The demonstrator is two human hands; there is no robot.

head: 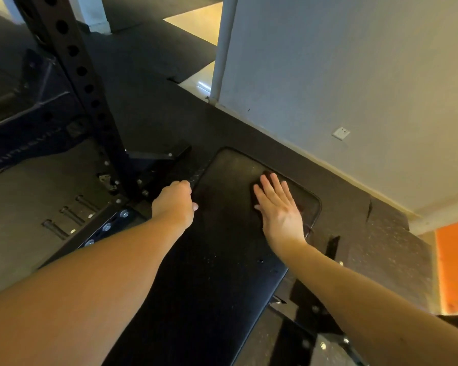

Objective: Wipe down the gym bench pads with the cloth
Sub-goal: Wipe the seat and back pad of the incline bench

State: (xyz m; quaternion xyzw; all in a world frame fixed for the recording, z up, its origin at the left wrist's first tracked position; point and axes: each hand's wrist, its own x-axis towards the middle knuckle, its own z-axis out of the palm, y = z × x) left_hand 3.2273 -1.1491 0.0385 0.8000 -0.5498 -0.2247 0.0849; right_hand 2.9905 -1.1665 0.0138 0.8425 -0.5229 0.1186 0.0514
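A long black gym bench pad (222, 247) runs from the bottom middle away from me, speckled with dust. My left hand (176, 204) curls over the pad's left edge and grips it. My right hand (280, 210) lies flat with its fingers spread near the pad's far right corner. It presses down on a dark cloth (267, 173). Only the cloth's edges show, around the fingers. Both bare forearms reach in from the bottom of the view.
A black power rack upright (72, 62) with a row of holes stands to the left, its bolted base and pegs (64, 220) beside the bench. A grey wall (354, 75) with a socket (340, 133) runs along the right. An orange surface (455, 260) is at far right.
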